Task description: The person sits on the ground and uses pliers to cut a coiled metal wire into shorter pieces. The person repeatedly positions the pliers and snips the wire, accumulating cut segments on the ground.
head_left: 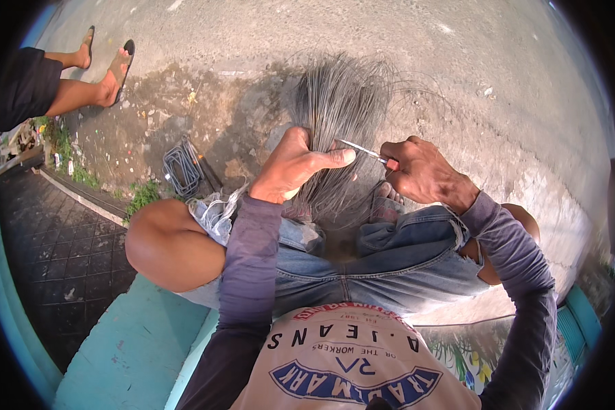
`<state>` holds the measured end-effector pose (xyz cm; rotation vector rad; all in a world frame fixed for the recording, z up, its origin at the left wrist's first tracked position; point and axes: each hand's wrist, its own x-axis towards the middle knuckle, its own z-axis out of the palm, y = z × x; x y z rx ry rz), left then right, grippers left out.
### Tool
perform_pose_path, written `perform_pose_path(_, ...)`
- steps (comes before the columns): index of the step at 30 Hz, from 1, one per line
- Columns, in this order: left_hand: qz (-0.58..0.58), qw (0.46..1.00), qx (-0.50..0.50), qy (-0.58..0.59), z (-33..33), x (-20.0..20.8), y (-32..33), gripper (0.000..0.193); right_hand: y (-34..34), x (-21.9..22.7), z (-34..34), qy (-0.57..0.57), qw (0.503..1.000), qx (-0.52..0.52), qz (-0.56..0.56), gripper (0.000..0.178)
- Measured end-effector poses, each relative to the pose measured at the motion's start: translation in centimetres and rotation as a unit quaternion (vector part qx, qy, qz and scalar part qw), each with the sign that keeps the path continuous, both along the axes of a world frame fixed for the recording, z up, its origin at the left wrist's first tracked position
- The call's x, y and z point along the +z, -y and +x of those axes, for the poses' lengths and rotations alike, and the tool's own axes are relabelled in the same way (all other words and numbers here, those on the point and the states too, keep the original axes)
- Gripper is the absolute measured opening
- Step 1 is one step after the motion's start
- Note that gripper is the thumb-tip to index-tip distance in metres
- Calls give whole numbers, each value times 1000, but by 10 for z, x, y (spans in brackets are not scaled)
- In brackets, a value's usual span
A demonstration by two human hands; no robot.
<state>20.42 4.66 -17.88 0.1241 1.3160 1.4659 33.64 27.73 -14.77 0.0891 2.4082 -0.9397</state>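
Rough concrete pavement fills the background, darker and stained near the middle, with small green plants at left. Another person's leg, in a sandal, enters at upper left, well apart from the work. Coiled cord, bluish grey, rests on the ground to the left, beyond the seated person's jeans.

Work piece: bundle of thin grey strands, wire-like, material uncertain. Position: in front of the lap, around the person's feet; upper end fans out loosely, stray strands arc off to the right.

Left hand: fingers closed about the bundle near its middle, thumb laid across the front; the fingers behind are mostly hidden. Right hand: fingers curled tight on the red handle of a slim metal tool, no gap seen. Tool points up and left, tip over the strands, near the left thumb. Contact of tip with strands: cannot tell.

Step in hand, judged: tool applied to strands that the left hand steadies; parting or cutting, not settled by this view. Next move would call for a firm left hold, a short controlled stroke from the right, and the left thumb clear of the tool's line.
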Motion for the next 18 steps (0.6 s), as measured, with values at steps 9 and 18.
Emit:
perform_pose_path(9,14,997,-1,71,2,11,-6,24,5,-17,7,5,999,-30,-31,14)
perform_pose_path(18,23,999,3,26,3,2,-5,24,8,-1,-7,55,997,-25,-38,9)
